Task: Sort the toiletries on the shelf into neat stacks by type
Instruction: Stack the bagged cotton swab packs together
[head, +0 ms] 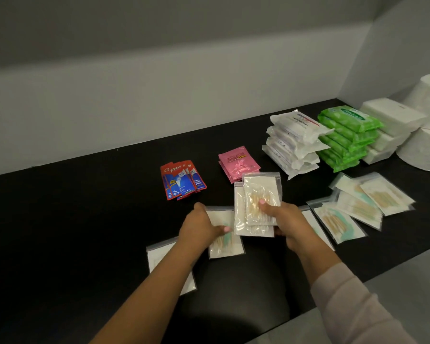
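Observation:
My right hand [281,219] grips a small stack of clear zip bags of cotton swabs [258,194], held just above the black shelf [85,219], thumb on top. My left hand [201,224] pinches another swab bag [225,247] lying flat on the shelf, thumb on its top face. One more swab bag [159,254] lies partly under my left forearm. Several loose swab bags [358,207] are spread out to the right of my right hand.
Red toothpaste sachets [180,180] and pink sachets [237,162] sit in small piles further back. At the back right stand stacks of white packets [293,142], green wipe packs [348,137], white tissue packs [387,125] and toilet rolls [427,145]. A grey wall runs behind.

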Demonstrator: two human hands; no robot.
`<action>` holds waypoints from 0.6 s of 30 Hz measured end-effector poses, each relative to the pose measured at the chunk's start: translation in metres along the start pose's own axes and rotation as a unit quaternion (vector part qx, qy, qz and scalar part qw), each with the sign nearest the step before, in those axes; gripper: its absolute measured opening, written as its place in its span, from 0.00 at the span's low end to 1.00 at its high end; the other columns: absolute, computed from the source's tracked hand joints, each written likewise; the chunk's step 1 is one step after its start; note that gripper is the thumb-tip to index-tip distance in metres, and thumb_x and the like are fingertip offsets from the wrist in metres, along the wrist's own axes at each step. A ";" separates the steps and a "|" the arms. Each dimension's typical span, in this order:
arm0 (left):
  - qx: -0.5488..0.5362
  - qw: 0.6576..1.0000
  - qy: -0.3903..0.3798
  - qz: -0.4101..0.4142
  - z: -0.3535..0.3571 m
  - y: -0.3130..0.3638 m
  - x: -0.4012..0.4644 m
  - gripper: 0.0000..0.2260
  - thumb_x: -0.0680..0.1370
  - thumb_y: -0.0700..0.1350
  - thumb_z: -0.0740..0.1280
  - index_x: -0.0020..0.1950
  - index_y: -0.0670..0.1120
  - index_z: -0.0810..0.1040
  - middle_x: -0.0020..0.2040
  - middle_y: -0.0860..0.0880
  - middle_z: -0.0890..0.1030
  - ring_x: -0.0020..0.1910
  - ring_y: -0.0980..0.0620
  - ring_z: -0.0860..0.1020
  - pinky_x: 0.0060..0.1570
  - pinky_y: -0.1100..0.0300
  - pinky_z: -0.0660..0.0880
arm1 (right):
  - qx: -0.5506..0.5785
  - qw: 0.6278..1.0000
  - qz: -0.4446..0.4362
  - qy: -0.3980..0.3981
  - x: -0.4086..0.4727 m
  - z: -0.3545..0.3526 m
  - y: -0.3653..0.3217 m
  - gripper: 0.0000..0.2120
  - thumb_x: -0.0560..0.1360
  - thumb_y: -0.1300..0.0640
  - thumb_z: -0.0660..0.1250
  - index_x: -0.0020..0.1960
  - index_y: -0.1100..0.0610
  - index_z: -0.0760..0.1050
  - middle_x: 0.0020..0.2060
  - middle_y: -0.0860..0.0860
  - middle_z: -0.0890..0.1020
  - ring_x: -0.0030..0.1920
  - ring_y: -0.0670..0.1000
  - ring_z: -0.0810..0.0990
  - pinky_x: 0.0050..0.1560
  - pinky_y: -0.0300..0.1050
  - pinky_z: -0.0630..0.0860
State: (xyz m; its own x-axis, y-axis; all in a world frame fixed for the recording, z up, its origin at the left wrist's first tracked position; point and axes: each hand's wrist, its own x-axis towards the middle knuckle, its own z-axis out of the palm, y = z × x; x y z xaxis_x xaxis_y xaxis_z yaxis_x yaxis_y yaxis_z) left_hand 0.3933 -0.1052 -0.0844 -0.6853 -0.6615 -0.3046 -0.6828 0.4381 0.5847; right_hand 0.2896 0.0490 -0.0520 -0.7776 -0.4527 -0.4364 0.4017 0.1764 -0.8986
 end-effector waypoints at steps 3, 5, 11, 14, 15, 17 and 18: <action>-0.013 1.000 -0.016 0.008 -0.012 -0.005 0.002 0.40 0.68 0.55 0.76 0.72 0.42 0.60 0.65 0.45 0.73 0.63 0.47 0.73 0.56 0.58 0.71 | -0.008 1.000 -0.007 -0.008 0.001 0.003 0.002 0.09 0.74 0.57 0.69 0.53 0.57 0.77 0.42 0.51 0.83 0.42 0.49 0.81 0.40 0.42 0.77; -0.003 0.999 -0.032 0.010 -0.025 -0.009 0.004 0.39 0.69 0.53 0.75 0.73 0.42 0.60 0.64 0.45 0.74 0.62 0.48 0.74 0.55 0.59 0.71 | -0.009 1.000 -0.008 -0.016 0.001 0.008 0.002 0.09 0.74 0.57 0.69 0.53 0.57 0.77 0.43 0.51 0.83 0.43 0.49 0.81 0.41 0.42 0.77; 0.120 0.987 -0.101 -0.032 -0.074 -0.036 -0.003 0.27 0.69 0.48 0.75 0.66 0.49 0.71 0.64 0.48 0.74 0.63 0.50 0.73 0.62 0.54 0.71 | -0.011 0.999 -0.001 -0.053 -0.001 0.029 0.003 0.06 0.74 0.57 0.69 0.50 0.55 0.77 0.41 0.50 0.83 0.40 0.48 0.82 0.35 0.40 0.75; 0.235 0.958 -0.159 -0.039 -0.084 -0.053 -0.012 0.33 0.66 0.51 0.77 0.68 0.51 0.69 0.67 0.48 0.68 0.66 0.47 0.68 0.65 0.51 0.69 | -0.020 0.997 -0.003 -0.073 -0.003 0.040 0.005 0.04 0.74 0.57 0.69 0.49 0.55 0.78 0.41 0.50 0.83 0.40 0.47 0.82 0.35 0.39 0.75; 0.268 0.949 -0.165 -0.034 -0.083 -0.057 -0.014 0.34 0.65 0.52 0.77 0.68 0.51 0.68 0.67 0.48 0.66 0.67 0.46 0.66 0.65 0.50 0.69 | -0.023 0.997 -0.003 -0.078 -0.003 0.043 0.005 0.05 0.74 0.57 0.69 0.50 0.55 0.78 0.41 0.50 0.83 0.41 0.48 0.82 0.36 0.40 0.75; 0.287 0.945 -0.155 -0.022 -0.079 -0.065 -0.016 0.32 0.65 0.51 0.78 0.66 0.52 0.70 0.66 0.48 0.66 0.65 0.47 0.66 0.64 0.51 0.70 | -0.025 0.996 0.000 -0.091 -0.004 0.051 0.006 0.07 0.74 0.57 0.70 0.52 0.56 0.78 0.43 0.51 0.84 0.42 0.49 0.83 0.38 0.42 0.77; 0.281 0.949 -0.142 -0.016 -0.077 -0.068 -0.016 0.29 0.65 0.50 0.78 0.63 0.52 0.71 0.65 0.49 0.66 0.64 0.47 0.67 0.63 0.51 0.71 | -0.026 0.995 0.002 -0.096 -0.004 0.054 0.007 0.08 0.74 0.57 0.70 0.52 0.56 0.78 0.43 0.51 0.84 0.42 0.49 0.83 0.38 0.43 0.77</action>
State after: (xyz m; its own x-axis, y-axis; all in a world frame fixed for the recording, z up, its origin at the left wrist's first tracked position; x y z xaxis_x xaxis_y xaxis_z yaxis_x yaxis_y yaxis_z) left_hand 0.4702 -0.1717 -0.0616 -0.6476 -0.5240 -0.5532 -0.6776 0.7282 0.1033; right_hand 0.3218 0.0048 -0.0543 -0.6670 -0.6102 -0.4275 0.3746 0.2213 -0.9004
